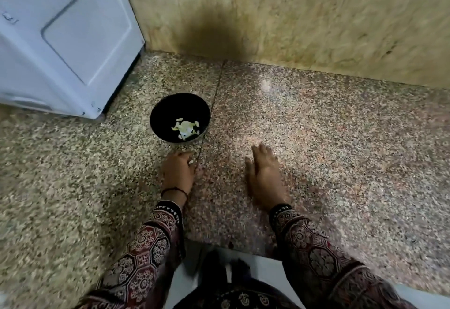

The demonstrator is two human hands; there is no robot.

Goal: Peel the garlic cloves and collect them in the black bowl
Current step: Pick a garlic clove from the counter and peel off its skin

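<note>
Head view: black bowl sits on the speckled stone counter just beyond the left hand, near its fingertips but not touching them. Pale garlic pieces lie in a small heap on the bowl's bottom, on the side nearest the hand; cloves or skins, cannot tell. Left hand rests knuckles-up on the counter, fingers curled down, a small pale bit at the fingertips; whether they pinch it or it just lies beside them is unclear. Right hand is well apart to the right of the left, palm down, fingers stretched out, flat on or just over the counter, holding nothing, motion-blurred. Black thread circles the left wrist; patterned sleeves cover both forearms. White appliance stands beyond and left of the left hand, past the bowl. Beige wall rises beyond both hands, a dark shadow on it above the bowl.
</note>
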